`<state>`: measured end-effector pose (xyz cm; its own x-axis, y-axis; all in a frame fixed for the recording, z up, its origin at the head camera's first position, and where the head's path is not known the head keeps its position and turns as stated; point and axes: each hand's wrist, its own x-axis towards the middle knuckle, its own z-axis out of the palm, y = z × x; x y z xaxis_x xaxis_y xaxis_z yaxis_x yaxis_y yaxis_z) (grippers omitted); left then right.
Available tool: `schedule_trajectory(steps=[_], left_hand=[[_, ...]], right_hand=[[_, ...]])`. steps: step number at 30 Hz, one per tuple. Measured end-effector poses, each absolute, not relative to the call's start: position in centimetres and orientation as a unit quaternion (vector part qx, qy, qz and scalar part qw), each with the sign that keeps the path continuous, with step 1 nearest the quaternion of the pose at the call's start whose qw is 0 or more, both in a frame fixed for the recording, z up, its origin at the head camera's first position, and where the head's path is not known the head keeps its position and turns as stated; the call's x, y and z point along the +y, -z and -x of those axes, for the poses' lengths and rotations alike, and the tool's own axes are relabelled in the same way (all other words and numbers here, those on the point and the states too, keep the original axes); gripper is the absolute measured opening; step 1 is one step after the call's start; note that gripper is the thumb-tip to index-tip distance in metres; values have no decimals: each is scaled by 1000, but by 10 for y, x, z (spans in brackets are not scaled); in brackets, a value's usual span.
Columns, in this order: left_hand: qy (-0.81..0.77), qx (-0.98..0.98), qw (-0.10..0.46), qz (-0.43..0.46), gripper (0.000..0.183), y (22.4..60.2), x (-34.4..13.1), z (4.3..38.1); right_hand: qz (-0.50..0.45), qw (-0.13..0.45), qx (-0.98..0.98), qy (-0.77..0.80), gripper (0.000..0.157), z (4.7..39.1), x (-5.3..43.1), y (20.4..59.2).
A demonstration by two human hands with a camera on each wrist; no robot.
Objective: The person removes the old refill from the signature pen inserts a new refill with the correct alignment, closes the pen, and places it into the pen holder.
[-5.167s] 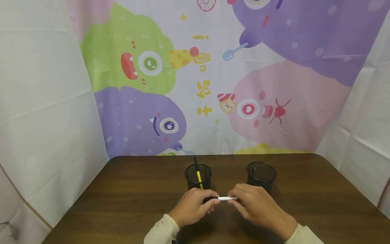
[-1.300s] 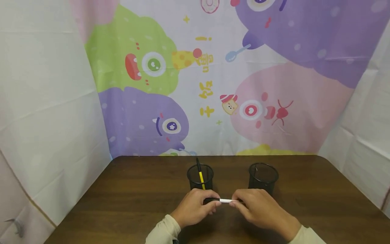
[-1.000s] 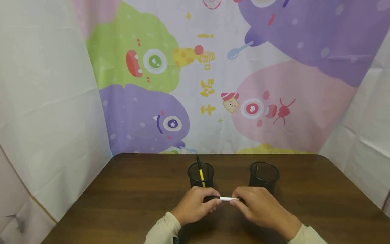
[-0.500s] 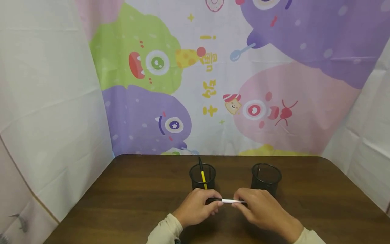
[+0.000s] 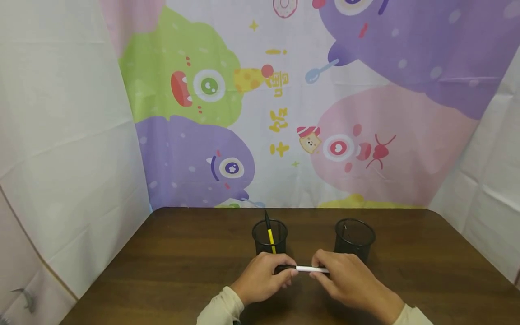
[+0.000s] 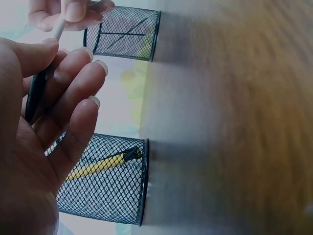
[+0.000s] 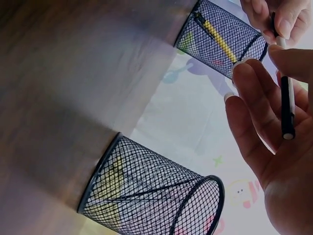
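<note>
A white pen with black ends (image 5: pixel 304 268) lies level between my two hands, above the table in front of two mesh cups. My left hand (image 5: pixel 266 276) pinches its black left part between thumb and fingers; in the left wrist view that black end (image 6: pixel 36 95) runs down towards the palm. My right hand (image 5: pixel 349 280) pinches the white barrel from the other side. In the right wrist view the pen's other black end (image 7: pixel 287 115) sticks out past the thumb, over the palm. The remaining fingers of both hands are loosely bent.
The left black mesh pen cup (image 5: pixel 260 248) holds a yellow and black pen (image 5: pixel 270 232), leaning. The right mesh cup (image 5: pixel 351 246) stands apart from it; thin dark lines show through its mesh. A printed cloth (image 5: pixel 280 180) hangs behind the brown table (image 5: pixel 162 266).
Both hands keep hold of the pen at nearly the same place. More of the white barrel shows at the right fingers than before. The head view has shifted slightly.
</note>
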<state>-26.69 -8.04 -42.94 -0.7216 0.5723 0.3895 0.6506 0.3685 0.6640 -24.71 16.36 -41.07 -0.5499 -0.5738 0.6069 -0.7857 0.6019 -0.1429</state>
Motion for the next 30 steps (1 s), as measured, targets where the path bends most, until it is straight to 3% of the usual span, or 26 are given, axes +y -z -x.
schedule_trajectory(steps=[30], left_hand=[[427, -825, 34, 369, 12, 428, -79, 265]], right_hand=[[-381, 243, -873, -182, 33, 247, 163, 410]])
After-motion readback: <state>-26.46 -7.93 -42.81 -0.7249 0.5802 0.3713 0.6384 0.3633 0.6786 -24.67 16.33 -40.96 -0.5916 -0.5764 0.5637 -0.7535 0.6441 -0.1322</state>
